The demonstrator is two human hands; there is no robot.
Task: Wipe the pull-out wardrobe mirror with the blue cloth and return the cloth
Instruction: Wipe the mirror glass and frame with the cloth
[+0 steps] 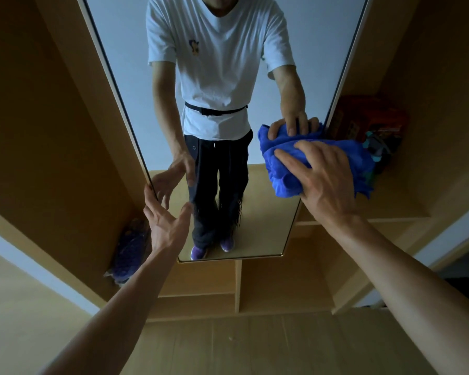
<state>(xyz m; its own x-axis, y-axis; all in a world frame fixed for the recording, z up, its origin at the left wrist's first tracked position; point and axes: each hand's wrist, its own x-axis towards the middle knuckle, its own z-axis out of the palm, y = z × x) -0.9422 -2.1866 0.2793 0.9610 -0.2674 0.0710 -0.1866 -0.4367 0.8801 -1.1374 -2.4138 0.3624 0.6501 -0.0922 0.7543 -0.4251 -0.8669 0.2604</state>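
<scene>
The tall pull-out mirror (pixel 136 85) stands straight ahead between wooden wardrobe panels and reflects a person in a white shirt and dark trousers. My right hand (pixel 325 177) presses the bunched blue cloth (pixel 284 174) flat against the glass near the mirror's right edge, fingers spread over it. My left hand (pixel 165 223) is at the mirror's lower left edge; its fingers reach round the frame and the thumb points toward the glass. The far side of that hand is hidden behind the frame.
Wooden wardrobe panels (pixel 52 147) flank the mirror. A shelf at the right holds a red box (pixel 368 117) and small items. A purple bundle (pixel 130 250) lies low on the left. Open wooden compartments (pixel 236 288) sit below the mirror, with wooden floor in front.
</scene>
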